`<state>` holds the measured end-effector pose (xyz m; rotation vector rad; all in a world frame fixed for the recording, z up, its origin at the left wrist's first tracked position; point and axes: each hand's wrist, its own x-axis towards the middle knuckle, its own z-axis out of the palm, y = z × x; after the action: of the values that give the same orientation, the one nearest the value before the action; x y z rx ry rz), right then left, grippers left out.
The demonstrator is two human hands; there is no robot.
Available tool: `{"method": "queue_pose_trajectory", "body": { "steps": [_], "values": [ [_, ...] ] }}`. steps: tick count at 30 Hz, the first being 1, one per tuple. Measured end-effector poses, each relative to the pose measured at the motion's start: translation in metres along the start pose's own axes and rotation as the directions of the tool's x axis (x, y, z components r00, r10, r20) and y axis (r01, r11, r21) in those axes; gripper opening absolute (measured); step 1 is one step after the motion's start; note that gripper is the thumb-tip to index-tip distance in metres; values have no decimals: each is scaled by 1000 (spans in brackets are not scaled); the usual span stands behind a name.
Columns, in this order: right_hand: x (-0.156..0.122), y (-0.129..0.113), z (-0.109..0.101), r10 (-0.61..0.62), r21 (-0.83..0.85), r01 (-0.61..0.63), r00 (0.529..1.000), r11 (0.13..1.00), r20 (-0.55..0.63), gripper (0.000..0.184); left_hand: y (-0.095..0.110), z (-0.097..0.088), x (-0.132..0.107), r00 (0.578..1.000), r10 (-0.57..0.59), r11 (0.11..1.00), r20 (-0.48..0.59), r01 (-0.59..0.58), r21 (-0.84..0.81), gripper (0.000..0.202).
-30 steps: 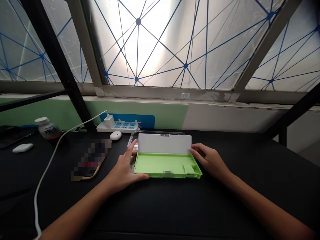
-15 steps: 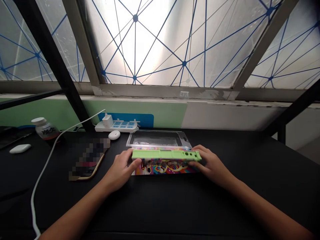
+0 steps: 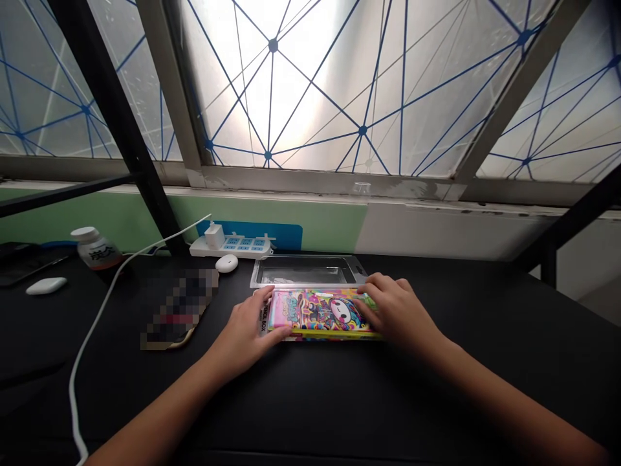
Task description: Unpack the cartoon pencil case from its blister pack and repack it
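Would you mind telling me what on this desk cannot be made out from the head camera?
In the head view:
Printed box: its right end is hidden by the right hand.
Flat object left of the box: pixelated, unidentifiable.
Dark item at the far left: cut off by the frame's left edge.
Bottle label: too small to read.

Black table [image 3: 485, 388], clock positions from its centre. 11 o'clock: power strip [image 3: 242, 247] with white charger [image 3: 214, 237]; white oval case [image 3: 226, 263] just before it. 10 o'clock: white-capped bottle [image 3: 95, 248], second oval case [image 3: 46, 285]. 9 o'clock: pixelated phone [image 3: 179, 309]. 8 o'clock: white cable [image 3: 93, 330].
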<state>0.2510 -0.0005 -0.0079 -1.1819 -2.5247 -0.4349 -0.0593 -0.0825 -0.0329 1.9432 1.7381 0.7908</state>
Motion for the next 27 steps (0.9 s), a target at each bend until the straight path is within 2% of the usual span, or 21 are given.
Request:
{"method": "queue_pose_trajectory", "body": {
  "steps": [3,7,9,13,17,21,23,25,27],
  "values": [
    [19,-23,0,-49,114,42,997,993,61,28,1,-1,0,1000,1,999,13,0,-45,86],
    [41,-43,12,-70,197,53,994,979,83,25,-1,-4,3,1000,21,992,4,-21,-121,94],
    [46,-47,19,-56,199,41,996,979,69,26,-3,-6,3,1000,12,987,17,-9,-158,100],
    [49,-45,28,-43,196,34,998,980,40,26,-2,-10,2,998,-19,982,58,29,-184,97],
    [50,-42,29,-29,206,41,998,978,-60,29,2,-11,0,997,32,981,69,-18,-192,91],
    [42,-43,13,-56,227,115,967,967,-251,30,7,-17,1,994,60,965,88,-35,-260,62],
    [32,-44,-4,-116,239,192,946,952,-301,27,7,-20,1,992,67,964,103,-38,-262,61],
    [19,-43,-23,-233,292,301,941,908,-247,26,2,-22,2,994,56,976,95,-34,-217,64],
    [3,-37,-39,-345,400,349,935,848,-84,29,-4,-21,3,994,33,989,100,-18,-147,64]
  ]
}}
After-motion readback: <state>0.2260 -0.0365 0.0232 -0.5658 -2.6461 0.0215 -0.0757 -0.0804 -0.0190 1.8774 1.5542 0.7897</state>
